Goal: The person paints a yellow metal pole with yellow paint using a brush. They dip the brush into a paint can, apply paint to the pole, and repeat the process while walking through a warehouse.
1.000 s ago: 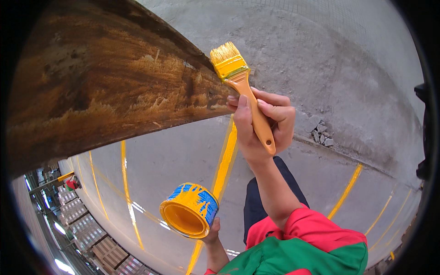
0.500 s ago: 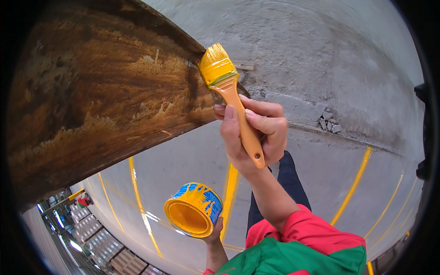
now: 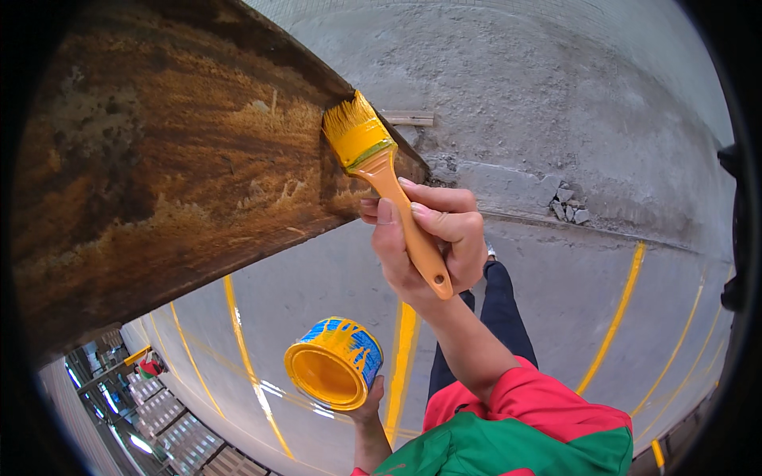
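Note:
A flat paintbrush (image 3: pixel 417 238) with an orange handle is gripped in my right hand (image 3: pixel 436 238), thumb and fingers closed round the handle. Its bristles and ferrule are coated in wet yellow paint. The splayed bristle tips press against a rusty brown steel beam (image 3: pixel 198 159), close to its upper right edge. Lower down, my left hand (image 3: pixel 371 401) holds a paint can (image 3: pixel 337 361) from its right side and below. The can is blue with yellow drips down its wall, tilted so its yellow mouth shows. Most left fingers are hidden behind it.
Grey concrete floor with painted yellow lines (image 3: pixel 246 349) spreads below. Broken rubble (image 3: pixel 569 205) lies by a low ledge at the right, and a piece of wood (image 3: pixel 409 117) lies beyond the beam. Stacked pallets of goods (image 3: pixel 186 436) stand at the lower left.
My right hand has shifted slightly left and down, bringing the bristles further onto the beam, where they now splay. The paint can has stayed almost where it was.

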The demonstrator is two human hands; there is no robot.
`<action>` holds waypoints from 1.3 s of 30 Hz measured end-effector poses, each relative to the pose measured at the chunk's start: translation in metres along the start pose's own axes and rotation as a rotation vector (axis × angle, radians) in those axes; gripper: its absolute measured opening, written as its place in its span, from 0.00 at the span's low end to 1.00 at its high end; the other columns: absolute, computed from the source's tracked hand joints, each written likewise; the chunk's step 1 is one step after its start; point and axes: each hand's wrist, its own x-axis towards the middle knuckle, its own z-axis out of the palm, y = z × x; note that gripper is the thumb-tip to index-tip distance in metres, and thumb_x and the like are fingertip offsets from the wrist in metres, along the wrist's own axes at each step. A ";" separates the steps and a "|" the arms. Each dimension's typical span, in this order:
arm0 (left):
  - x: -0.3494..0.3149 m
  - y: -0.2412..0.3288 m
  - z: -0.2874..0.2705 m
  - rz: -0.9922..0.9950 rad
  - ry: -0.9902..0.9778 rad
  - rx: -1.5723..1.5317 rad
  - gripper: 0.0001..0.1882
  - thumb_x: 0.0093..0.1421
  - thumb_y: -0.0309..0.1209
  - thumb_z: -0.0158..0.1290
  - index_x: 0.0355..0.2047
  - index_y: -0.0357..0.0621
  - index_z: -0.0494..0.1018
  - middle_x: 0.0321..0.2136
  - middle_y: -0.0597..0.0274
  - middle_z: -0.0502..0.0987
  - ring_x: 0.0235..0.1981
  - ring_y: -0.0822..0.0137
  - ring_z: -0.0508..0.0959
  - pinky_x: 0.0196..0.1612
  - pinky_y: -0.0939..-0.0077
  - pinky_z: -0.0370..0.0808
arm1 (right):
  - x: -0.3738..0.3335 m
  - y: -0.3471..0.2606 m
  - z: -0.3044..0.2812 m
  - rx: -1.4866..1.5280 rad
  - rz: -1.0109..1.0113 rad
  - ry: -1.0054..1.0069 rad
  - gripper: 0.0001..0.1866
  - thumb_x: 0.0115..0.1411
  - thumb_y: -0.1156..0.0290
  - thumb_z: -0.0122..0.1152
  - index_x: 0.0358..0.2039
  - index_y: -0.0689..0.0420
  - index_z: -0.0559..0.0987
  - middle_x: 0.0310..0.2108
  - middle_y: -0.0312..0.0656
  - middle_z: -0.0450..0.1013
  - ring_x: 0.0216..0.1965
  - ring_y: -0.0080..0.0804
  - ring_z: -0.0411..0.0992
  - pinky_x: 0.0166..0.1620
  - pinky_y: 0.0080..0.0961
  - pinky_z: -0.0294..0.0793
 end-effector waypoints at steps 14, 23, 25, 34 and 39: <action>0.001 0.000 0.000 -0.031 0.018 -0.010 0.65 0.42 0.42 0.72 0.74 0.44 0.45 0.68 0.51 0.60 0.67 0.50 0.67 0.68 0.50 0.68 | 0.003 -0.008 -0.025 0.239 0.208 -0.155 0.15 0.60 0.84 0.65 0.40 0.61 0.67 0.44 0.57 0.75 0.36 0.38 0.84 0.38 0.28 0.87; 0.005 0.008 0.002 -0.008 -0.039 -0.020 0.62 0.44 0.41 0.71 0.74 0.43 0.45 0.68 0.51 0.60 0.67 0.49 0.67 0.68 0.48 0.67 | -0.004 0.003 -0.024 0.338 0.214 -0.168 0.13 0.64 0.85 0.60 0.43 0.61 0.65 0.48 0.57 0.73 0.39 0.41 0.84 0.41 0.32 0.89; 0.006 0.010 0.003 -0.023 -0.048 -0.032 0.63 0.44 0.41 0.71 0.74 0.43 0.45 0.68 0.51 0.61 0.67 0.49 0.67 0.68 0.48 0.67 | -0.007 0.004 -0.023 0.304 0.185 -0.178 0.14 0.63 0.86 0.60 0.43 0.62 0.66 0.48 0.57 0.72 0.39 0.42 0.84 0.42 0.31 0.89; 0.000 0.007 -0.002 0.025 -0.068 0.031 0.60 0.45 0.37 0.69 0.74 0.41 0.46 0.68 0.50 0.60 0.67 0.48 0.66 0.68 0.49 0.66 | -0.013 -0.003 -0.035 0.377 0.304 -0.137 0.12 0.64 0.86 0.56 0.43 0.62 0.65 0.49 0.57 0.72 0.40 0.40 0.83 0.41 0.32 0.89; -0.001 0.002 -0.001 0.071 -0.048 0.044 0.60 0.45 0.36 0.69 0.74 0.42 0.45 0.69 0.50 0.59 0.68 0.48 0.65 0.69 0.49 0.66 | 0.003 -0.008 -0.061 0.214 0.311 -0.166 0.08 0.65 0.84 0.58 0.42 0.64 0.70 0.47 0.56 0.74 0.37 0.33 0.82 0.39 0.27 0.85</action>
